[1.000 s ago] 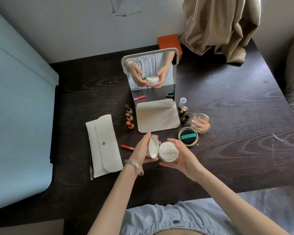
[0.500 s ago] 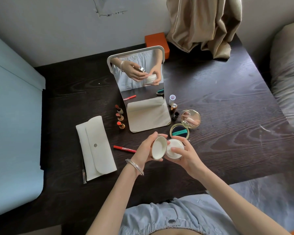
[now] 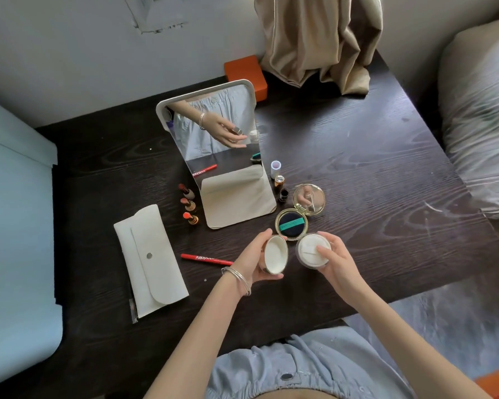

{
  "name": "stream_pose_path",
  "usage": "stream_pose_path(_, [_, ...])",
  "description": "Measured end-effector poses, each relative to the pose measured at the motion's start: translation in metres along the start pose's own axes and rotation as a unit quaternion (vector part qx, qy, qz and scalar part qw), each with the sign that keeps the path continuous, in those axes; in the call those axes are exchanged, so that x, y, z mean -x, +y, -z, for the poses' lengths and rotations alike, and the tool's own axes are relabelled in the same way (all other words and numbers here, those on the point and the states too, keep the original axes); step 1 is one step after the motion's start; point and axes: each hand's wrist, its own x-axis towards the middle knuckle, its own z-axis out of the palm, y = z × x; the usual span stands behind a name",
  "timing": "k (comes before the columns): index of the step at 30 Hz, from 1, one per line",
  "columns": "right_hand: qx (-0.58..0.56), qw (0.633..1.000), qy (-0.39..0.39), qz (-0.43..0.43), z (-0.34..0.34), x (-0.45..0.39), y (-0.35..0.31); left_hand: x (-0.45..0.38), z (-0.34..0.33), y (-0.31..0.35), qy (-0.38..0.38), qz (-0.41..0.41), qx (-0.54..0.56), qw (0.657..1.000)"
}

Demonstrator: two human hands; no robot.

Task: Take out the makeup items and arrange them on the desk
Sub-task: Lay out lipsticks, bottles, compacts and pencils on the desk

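My left hand (image 3: 252,259) grips a round white lid (image 3: 275,254), tilted with its inside facing me. My right hand (image 3: 336,262) holds the matching powder jar (image 3: 311,250) with a white puff inside, low over the dark desk (image 3: 372,197), just right of the lid. An open gold compact (image 3: 291,224) with a navy puff and teal band lies just behind them. Three uncapped lipsticks (image 3: 189,204) stand left of the folding mirror (image 3: 213,133). A red lip pencil (image 3: 206,259) lies left of my left hand, and a white pouch (image 3: 152,259) lies further left.
Three small tubes (image 3: 278,180) stand right of the mirror's base. An orange box (image 3: 247,73) and a beige curtain (image 3: 317,41) are at the back edge. A light blue surface (image 3: 15,226) borders the desk's left side, bedding (image 3: 481,125) its right.
The lid and jar have come apart: my right hand moved the jar right and down toward the desk, beside the gold compact. The camera view shifted left.
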Motion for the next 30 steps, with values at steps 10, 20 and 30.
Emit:
stream_pose_path(10, [0.112,0.992,0.02,0.055,0.014,-0.008,0.009,-0.022,-0.031,-0.013,-0.007,0.067,0.029,0.997])
stream_pose_path(20, [0.29,0.948,0.078,0.108,0.005,-0.016,0.013,-0.031,-0.026,-0.014,0.034,0.065,0.077,0.994])
stream_pose_path(30, [0.402,0.898,0.153,0.095,-0.003,-0.022,0.008,-0.026,-0.032,-0.012,0.045,0.052,0.1,0.993])
